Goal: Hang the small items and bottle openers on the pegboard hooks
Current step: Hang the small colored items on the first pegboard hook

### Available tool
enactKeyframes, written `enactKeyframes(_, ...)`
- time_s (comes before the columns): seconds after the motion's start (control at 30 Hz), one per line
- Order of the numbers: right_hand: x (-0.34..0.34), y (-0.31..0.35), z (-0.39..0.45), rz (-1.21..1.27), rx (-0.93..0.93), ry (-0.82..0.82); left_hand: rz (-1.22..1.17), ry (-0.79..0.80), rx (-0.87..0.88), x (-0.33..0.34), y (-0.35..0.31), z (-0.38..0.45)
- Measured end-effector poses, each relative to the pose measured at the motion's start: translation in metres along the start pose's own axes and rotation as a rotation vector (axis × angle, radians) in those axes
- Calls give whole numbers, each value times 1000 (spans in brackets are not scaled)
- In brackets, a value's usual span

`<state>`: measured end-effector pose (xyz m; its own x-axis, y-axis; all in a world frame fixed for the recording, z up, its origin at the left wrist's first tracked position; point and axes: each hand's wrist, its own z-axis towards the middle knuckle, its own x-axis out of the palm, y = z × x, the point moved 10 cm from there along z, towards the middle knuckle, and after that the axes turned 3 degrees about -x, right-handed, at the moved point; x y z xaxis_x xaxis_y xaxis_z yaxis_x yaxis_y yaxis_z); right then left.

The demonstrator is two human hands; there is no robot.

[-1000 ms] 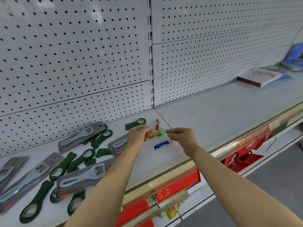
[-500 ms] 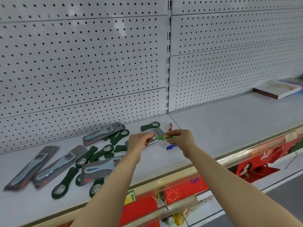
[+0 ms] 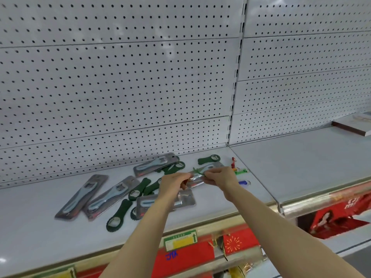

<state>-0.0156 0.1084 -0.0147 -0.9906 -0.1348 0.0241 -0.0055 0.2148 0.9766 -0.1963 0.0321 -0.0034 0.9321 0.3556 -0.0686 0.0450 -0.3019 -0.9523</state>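
Note:
Above the shelf (image 3: 301, 167), my left hand (image 3: 174, 184) and my right hand (image 3: 219, 177) are close together and pinch a small thin green item (image 3: 197, 171) between their fingertips. A reddish bit shows under my left fingers. To the right of my right hand, small keyring openers lie on the shelf: a red one (image 3: 233, 161), a bright green one (image 3: 241, 171) and a blue one (image 3: 245, 182). Dark green bottle openers (image 3: 208, 159) and carded grey openers (image 3: 156, 164) are scattered to the left. No hook shows on the white pegboard (image 3: 120, 87).
More carded openers (image 3: 82, 196) and a dark green opener (image 3: 116, 216) lie near the shelf's front left. A book-like box (image 3: 355, 128) sits at the far right. The gold shelf edge (image 3: 313, 201) runs in front, with red packaging (image 3: 331, 219) below.
My view has lifted and swung, so more pegboard shows. Both hands rose slightly and shifted left over the carded openers. The bright green keyring opener now lies on the shelf to the right.

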Motion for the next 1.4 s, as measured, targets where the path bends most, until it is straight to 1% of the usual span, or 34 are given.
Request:
enactKeyframes(0.07,16,2,-8,18,10,22,-5,-19,-6,-17,2,-5)
enactKeyframes(0.2,47,14,-31,-26,-44,35,-3,-37,-7,-48,3,-19)
enactKeyframes(0.37,89,18,-58,-58,-81,43,-48,-95,-1,-96,6,-43)
enactKeyframes(0.5,124,20,-73,-39,-69,89,-112,-149,29,-138,5,-61)
enactKeyframes(0.67,171,34,-82,-59,-28,189,-162,-241,69,-184,-8,-81)
enactKeyframes(0.73,186,42,-86,-62,-30,212,-166,-262,90,-199,-13,-89)
enactKeyframes(0.8,203,48,-92,-67,-42,269,-169,-295,104,-214,-16,-100)
enactKeyframes(0.9,229,56,-108,-147,-81,380,-240,-360,142,-238,-22,-119)
enactKeyframes(0.97,244,62,-118,-230,-116,422,-263,-390,167,-253,-25,-132)
enactKeyframes(1.0,251,64,-123,-248,-110,436,-256,-404,173,-260,-25,-139)
enactKeyframes(1.07,270,64,-134,-217,-40,480,-233,-428,194,-276,-26,-152)
enactKeyframes(1.2,319,66,-165,-113,118,642,-211,-484,250,-317,-35,-179)
enactKeyframes(1.3,357,72,-189,-52,159,740,-167,-520,301,-348,-47,-200)
enactKeyframes(1.4,393,84,-213,36,169,759,-130,-561,328,-382,-59,-218)
